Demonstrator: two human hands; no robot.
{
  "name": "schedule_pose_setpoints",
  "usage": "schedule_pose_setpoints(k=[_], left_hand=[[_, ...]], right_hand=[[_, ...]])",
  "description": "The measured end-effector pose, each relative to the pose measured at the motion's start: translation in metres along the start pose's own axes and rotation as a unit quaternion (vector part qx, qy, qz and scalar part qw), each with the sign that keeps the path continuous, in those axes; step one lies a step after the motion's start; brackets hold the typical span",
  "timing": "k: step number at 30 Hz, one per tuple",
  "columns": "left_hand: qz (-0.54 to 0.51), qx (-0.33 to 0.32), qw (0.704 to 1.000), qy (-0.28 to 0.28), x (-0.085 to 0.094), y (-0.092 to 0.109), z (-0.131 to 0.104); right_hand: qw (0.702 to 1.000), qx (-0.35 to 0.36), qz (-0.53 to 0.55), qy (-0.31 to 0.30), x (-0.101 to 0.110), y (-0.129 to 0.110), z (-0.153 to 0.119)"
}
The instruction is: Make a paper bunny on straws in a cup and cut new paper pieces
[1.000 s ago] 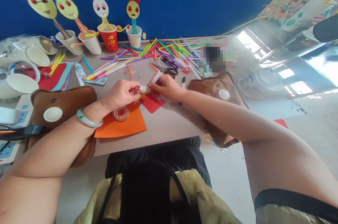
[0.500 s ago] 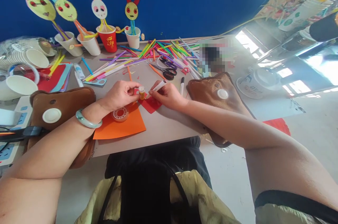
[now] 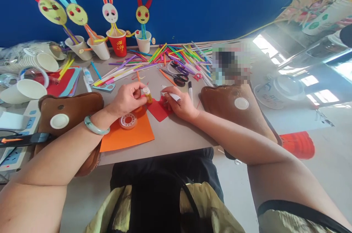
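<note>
Small orange glue bottle (image 3: 147,95), pale cap on top, pinched upright between thumb and fingertips of the left hand (image 3: 127,98), grip clamped on it. Just right of the bottle, a red paper piece (image 3: 158,109) flat on the worktop (image 3: 176,134), partly overlapping an orange paper sheet (image 3: 129,134). Right hand (image 3: 180,104) resting on the far edge of the red piece, fingers curled around a white paper strip (image 3: 171,95), grip closed on that strip. Tip of the strip close to the bottle, touching or not impossible to tell.

Just in front of the bottle, toward the body, a roll of tape (image 3: 128,120) lying on the orange sheet. Beyond the bottle, scissors (image 3: 178,77) and a black marker (image 3: 190,89) near a wide scatter of coloured paper strips (image 3: 165,57). Far behind the bottle, against a blue wall, four finished bunny figures in paper cups (image 3: 118,39). Left of the bottle, a brown hot-water bag (image 3: 68,110) under the left forearm; right of it, a second brown bag (image 3: 233,104) beside the right forearm.

Judging by the layout: gluing seemingly only at its start, white strip not yet fixed to the red piece, no face or ears visible on this new figure, plenty of cutting and assembly apparently left.
</note>
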State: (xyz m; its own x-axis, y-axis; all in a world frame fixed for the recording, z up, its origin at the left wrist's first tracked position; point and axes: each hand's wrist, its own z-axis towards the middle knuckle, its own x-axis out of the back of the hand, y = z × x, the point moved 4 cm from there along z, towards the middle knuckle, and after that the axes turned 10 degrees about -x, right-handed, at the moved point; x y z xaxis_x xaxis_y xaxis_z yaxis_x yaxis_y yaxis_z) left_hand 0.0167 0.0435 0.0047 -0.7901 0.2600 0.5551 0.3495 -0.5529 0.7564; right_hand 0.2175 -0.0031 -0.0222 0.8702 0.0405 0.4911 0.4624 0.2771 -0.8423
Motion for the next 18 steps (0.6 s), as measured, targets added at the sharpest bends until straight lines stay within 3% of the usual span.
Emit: schedule_pose_setpoints(k=[3,6,13,18], left_hand=[[0.001,-0.006,0.996,0.084,0.0070,-0.0012,0.0005],[-0.017,-0.003,0.992,0.125,0.0099,-0.0010,0.0006],[-0.015,-0.006,0.991,0.132,0.0101,0.0001,-0.0006],[-0.024,0.007,0.994,0.105,0.0066,0.0007,-0.0020]], right_hand=[[0.998,0.044,-0.041,-0.010,0.0026,-0.0014,-0.0009],[0.994,0.071,-0.073,-0.044,0.0026,-0.0022,-0.0019],[0.986,0.105,-0.120,-0.055,0.0001,-0.0066,-0.0058],[0.983,0.108,-0.136,-0.068,0.0000,-0.0073,-0.0083]])
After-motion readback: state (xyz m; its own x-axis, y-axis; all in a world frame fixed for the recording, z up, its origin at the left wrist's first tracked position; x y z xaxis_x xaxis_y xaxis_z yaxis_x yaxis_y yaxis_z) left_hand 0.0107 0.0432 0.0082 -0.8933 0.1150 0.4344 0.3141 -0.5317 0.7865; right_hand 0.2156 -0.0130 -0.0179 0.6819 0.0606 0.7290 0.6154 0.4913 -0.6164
